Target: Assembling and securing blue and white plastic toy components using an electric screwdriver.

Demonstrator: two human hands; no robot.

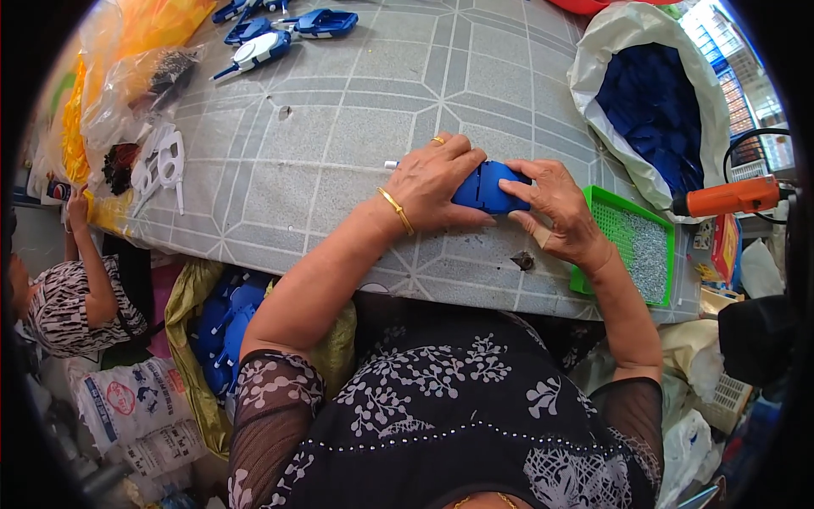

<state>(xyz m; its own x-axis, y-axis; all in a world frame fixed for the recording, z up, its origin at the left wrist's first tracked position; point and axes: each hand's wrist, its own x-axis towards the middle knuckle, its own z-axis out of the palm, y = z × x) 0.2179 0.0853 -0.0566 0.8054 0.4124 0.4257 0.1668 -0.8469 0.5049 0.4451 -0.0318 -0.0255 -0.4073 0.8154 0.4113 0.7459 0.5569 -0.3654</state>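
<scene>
Over the patterned grey tabletop, both hands grip a blue plastic casing (493, 187) with a rounded right end and a dark seam across it. My left hand (431, 182) wraps the casing's left part, its thumb along the near edge. A small white tip (391, 165) sticks out to the left, beyond that hand. My right hand (560, 210) pinches the rounded end, fingers on top and thumb at the near edge. The casing's underside and much of its left part are hidden by my hands.
A green tray (668, 288) of small metal pieces stands right, near an orange power screwdriver (733, 198) and a white sack (593, 81) of blue parts. Blue-and-white pieces (259, 51) lie far left, white plastic frames (161, 170) nearer. Another person (72, 297) sits left, beside a sack (182, 314).
</scene>
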